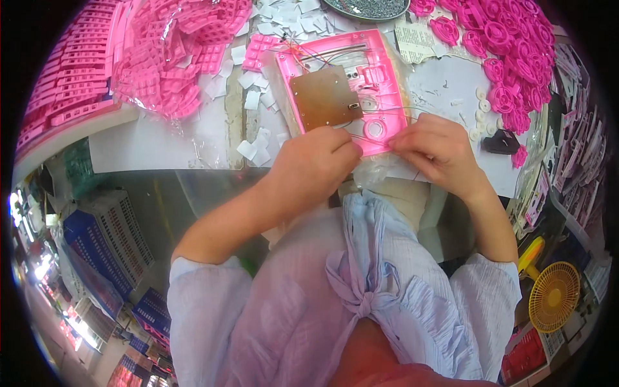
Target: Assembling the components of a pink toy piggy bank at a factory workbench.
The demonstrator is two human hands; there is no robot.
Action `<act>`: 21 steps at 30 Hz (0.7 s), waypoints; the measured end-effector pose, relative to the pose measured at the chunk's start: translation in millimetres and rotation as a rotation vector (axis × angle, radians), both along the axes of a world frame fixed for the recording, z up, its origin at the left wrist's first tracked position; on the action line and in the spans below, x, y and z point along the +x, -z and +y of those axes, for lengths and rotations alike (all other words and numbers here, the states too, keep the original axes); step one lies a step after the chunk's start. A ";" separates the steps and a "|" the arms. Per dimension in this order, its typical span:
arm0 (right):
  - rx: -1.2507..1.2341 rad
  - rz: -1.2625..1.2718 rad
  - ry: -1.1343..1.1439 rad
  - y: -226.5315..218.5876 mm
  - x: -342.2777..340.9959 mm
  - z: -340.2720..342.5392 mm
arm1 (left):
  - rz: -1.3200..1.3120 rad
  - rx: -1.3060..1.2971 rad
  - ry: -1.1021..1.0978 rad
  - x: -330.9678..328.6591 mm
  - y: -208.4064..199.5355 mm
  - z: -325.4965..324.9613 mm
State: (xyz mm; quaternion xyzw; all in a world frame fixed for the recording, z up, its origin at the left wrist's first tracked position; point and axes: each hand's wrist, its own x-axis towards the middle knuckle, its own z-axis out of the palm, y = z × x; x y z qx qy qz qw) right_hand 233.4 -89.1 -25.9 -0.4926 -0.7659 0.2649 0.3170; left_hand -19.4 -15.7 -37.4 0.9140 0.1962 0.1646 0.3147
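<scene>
A pink plastic housing (388,122) lies open-side up in front of me, with a clear plastic bag under it. Inside it sits a brown circuit board (322,95), and thin wires (322,58) run around the board. My left hand (314,158) is closed in a pinch at the housing's near edge, just below the board. At the near right corner my right hand (438,149) pinches with thumb and forefinger. A thin wire stretches across the corner between both sets of fingertips. What each pinch holds is too small to make out. Next to the housing's far left corner is a pink keypad (259,51).
Heaps of pink keypads (174,58) and pink strips (71,84) cover the left. Pink ring-shaped parts (506,39) pile up at the right, near small white discs (481,116) and a black object (500,142). A dish of screws (367,8) stands behind; a yellow fan (553,297) is lower right.
</scene>
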 end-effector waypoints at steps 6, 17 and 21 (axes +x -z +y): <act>0.270 -0.123 -0.056 11.6 -17.8 -11.7 | 0.022 -0.028 0.055 -12.4 -3.9 11.8; 0.243 -0.090 0.059 17.0 -36.4 -23.4 | 0.015 0.021 0.069 -21.0 -1.1 14.9; 0.314 -0.103 0.011 21.0 -38.5 -22.0 | 0.006 0.016 0.069 -21.7 -0.5 15.1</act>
